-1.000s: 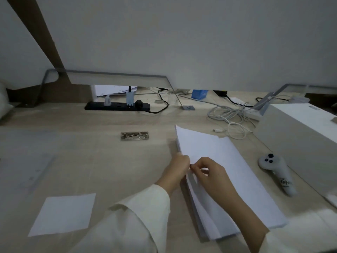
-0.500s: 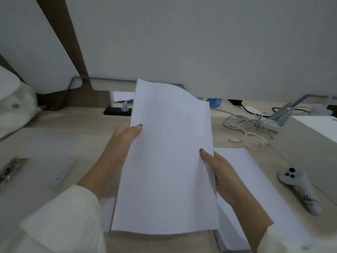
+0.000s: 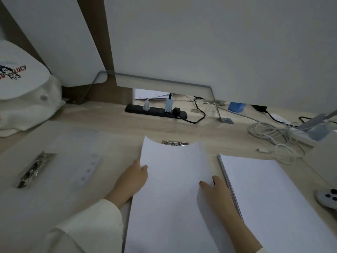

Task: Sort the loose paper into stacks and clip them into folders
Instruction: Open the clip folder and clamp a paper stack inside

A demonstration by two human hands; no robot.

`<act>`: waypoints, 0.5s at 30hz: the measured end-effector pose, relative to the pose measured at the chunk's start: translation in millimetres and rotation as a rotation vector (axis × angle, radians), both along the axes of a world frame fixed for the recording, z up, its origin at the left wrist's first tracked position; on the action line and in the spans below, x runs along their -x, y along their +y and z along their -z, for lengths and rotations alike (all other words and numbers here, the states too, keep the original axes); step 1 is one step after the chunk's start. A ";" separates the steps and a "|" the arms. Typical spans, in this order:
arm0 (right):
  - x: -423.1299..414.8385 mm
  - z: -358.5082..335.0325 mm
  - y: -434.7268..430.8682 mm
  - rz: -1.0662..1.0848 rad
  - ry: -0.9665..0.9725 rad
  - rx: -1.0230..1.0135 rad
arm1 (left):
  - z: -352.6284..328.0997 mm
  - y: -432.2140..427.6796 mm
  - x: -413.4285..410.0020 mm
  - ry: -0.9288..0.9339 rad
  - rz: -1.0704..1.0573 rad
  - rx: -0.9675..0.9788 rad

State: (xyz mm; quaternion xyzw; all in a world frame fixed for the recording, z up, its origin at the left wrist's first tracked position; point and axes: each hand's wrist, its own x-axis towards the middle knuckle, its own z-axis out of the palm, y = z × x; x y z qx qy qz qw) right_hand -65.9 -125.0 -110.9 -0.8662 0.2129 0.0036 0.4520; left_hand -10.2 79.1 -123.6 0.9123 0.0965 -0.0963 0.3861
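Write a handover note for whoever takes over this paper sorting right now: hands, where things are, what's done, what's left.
Left hand pinches the left edge of a single sheet.
Right hand pinches its right edge.
The sheet's far edge curls up; whether it rests on the desk is unclear.
Paper stack lies on the desk right of it, unclipped.
One metal clip sits just beyond the sheet; a second clip lies far left on what looks like a clear folder.
Done: one sheet in hand. Left: sort the stack, clip piles into folders.
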 end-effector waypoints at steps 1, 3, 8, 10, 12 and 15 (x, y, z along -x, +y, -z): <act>-3.1 1.0 -0.7 0.013 -0.004 0.003 | 1.5 2.3 -4.9 0.007 0.022 -0.043; -6.9 0.2 -0.3 0.025 -0.001 -0.002 | 0.9 6.2 -10.8 0.012 0.046 -0.098; -8.7 1.4 2.6 0.070 0.027 -0.033 | 2.7 1.1 -9.6 -0.120 -0.020 -0.222; -9.5 -0.8 5.1 0.059 0.043 0.001 | 6.6 -1.6 -6.6 -0.232 -0.033 -0.277; -8.2 -3.7 6.1 -0.002 0.065 0.141 | 12.9 -1.6 -6.3 -0.327 0.023 -0.363; -5.1 -18.0 6.1 -0.175 0.083 0.545 | 19.6 -0.3 -6.2 -0.420 0.119 -0.456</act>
